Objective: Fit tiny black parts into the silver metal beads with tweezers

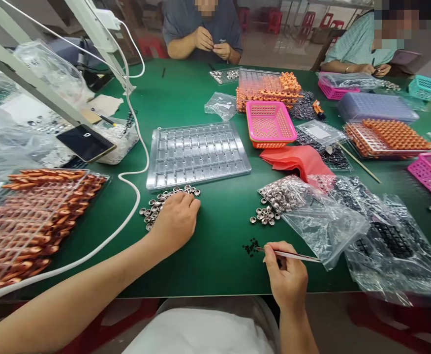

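My right hand point(287, 278) grips a pair of tweezers point(296, 255), their tips pointing left at a small pile of tiny black pieces point(251, 247). Over a spread of small round silver cups point(152, 210) rests my left hand point(176, 216), its fingers curled down. Whatever those fingertips pinch is hidden beneath the hand. Just beyond the cups lies a clear plastic tray point(199, 152) with rows of compartments. A second group of silver cups point(265, 215) sits past the tweezers, by the mouth of a clear bag point(315, 214) holding more of them.
A white cable point(138, 187) loops across the table at left, beside stacked orange parts point(34, 221). A phone point(85, 142) leans near a white box. Beyond stand a pink basket point(270, 123), red cloth point(300, 160) and more orange parts point(396, 137). Two people sit across the table.
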A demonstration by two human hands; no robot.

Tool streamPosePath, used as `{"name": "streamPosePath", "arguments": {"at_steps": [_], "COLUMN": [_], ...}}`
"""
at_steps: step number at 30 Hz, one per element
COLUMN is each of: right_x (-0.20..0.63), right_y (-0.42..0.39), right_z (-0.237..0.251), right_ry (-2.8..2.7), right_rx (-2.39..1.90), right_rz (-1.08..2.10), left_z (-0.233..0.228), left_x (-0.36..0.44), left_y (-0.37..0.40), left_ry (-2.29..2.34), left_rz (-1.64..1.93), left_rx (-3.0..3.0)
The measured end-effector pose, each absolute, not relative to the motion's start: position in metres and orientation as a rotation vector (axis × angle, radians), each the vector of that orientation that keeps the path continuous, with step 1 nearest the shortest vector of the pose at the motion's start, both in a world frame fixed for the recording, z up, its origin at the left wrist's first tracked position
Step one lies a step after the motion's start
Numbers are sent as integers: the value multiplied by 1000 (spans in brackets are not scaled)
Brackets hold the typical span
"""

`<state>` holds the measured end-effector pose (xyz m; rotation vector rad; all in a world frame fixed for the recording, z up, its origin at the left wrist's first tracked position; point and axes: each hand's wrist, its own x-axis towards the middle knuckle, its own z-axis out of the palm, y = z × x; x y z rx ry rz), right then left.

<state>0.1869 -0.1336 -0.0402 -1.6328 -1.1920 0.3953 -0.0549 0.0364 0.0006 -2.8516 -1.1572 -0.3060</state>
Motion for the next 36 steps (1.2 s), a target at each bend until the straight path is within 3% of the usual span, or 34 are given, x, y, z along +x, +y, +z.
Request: {"name": "streamPosePath", "arguments": {"at_steps": [8, 17, 28, 36], "right_x": [186, 187, 192, 185], "right_y": [-133, -136, -137, -136], "right_z": [-36, -40, -41, -30], "right_ry": [-1169, -1093, -1071, -874], "right_rx": [-1640, -1641, -1556, -1610], "right_rz": [412, 451, 596, 659], "left_z": [10, 0, 1, -12], "left_x": [9, 52, 14, -2], "left_y": [25, 30, 19, 8], "left_ry": [-1099, -1121, -1134, -1161], "left_rz": [-284, -254, -201, -454], "left_rx": [-3366, -3468, -3513, -3531]}}
